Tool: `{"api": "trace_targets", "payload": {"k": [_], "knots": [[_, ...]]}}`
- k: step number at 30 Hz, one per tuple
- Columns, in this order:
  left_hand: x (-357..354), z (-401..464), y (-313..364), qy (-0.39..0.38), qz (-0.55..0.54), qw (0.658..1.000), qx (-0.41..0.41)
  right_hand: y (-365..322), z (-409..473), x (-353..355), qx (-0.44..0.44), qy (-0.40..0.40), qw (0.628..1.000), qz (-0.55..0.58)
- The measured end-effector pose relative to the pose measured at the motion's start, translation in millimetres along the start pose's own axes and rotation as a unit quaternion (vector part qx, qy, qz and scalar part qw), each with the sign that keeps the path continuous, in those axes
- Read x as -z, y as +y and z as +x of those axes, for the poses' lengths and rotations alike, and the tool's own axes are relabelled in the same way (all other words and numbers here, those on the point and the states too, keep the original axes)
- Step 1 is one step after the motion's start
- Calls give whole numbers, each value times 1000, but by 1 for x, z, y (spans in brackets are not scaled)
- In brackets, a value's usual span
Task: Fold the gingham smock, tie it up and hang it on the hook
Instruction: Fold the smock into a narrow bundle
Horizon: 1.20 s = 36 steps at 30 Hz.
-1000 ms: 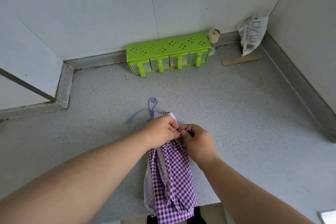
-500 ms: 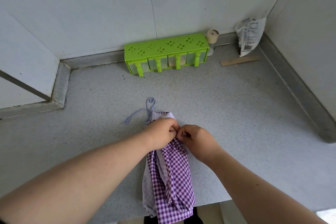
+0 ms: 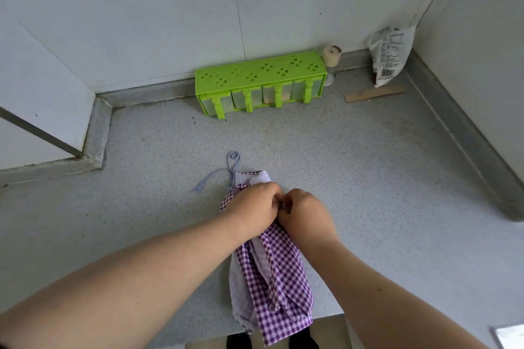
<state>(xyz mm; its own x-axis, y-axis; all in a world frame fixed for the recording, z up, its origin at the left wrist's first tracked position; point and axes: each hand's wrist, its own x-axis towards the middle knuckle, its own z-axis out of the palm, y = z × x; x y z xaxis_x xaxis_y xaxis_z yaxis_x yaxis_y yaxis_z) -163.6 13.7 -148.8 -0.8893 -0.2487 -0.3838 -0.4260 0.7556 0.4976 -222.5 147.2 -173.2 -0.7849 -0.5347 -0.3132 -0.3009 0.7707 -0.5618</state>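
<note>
Standing at the counter (image 3: 368, 178), I am looking down at the smock (image 3: 272, 272), which is lying folded into a narrow bundle near the front edge, its near end hanging just over that edge. My left hand (image 3: 252, 207) and right hand (image 3: 306, 215) are meeting knuckle to knuckle over the bundle's far part, both with fingers curled in tight on the cloth or a tie there; what exactly they are pinching is hidden between them. Compared with a second ago my hands are sitting closer together and the right one is turned further over, so I judge I am drawing a knot snug, with the tying step nearly through and the hanging not yet begun. No hook is showing anywhere. A thin cord (image 3: 218, 176) is trailing loose from the smock's far left corner, curling in a small loop. Far off against the wall are sitting a green rack (image 3: 261, 76), a white packet (image 3: 391, 54) to the right, and a small jar (image 3: 331, 62) between them.
</note>
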Motion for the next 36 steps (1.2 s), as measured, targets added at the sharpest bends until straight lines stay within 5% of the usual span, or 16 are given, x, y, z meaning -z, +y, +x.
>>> {"api": "trace_targets", "payload": {"k": [11, 20, 36], "knots": [[11, 19, -7, -91, -15, 995, 34, 16, -4, -3, 71, 35, 996, 36], [8, 8, -1, -71, 50, 996, 5, 27, -2, 0, 105, 20, 993, 50], [6, -2, -3, -51, -3, 997, 62, 31, -10, 15, 119, -98, 988, 3]]}}
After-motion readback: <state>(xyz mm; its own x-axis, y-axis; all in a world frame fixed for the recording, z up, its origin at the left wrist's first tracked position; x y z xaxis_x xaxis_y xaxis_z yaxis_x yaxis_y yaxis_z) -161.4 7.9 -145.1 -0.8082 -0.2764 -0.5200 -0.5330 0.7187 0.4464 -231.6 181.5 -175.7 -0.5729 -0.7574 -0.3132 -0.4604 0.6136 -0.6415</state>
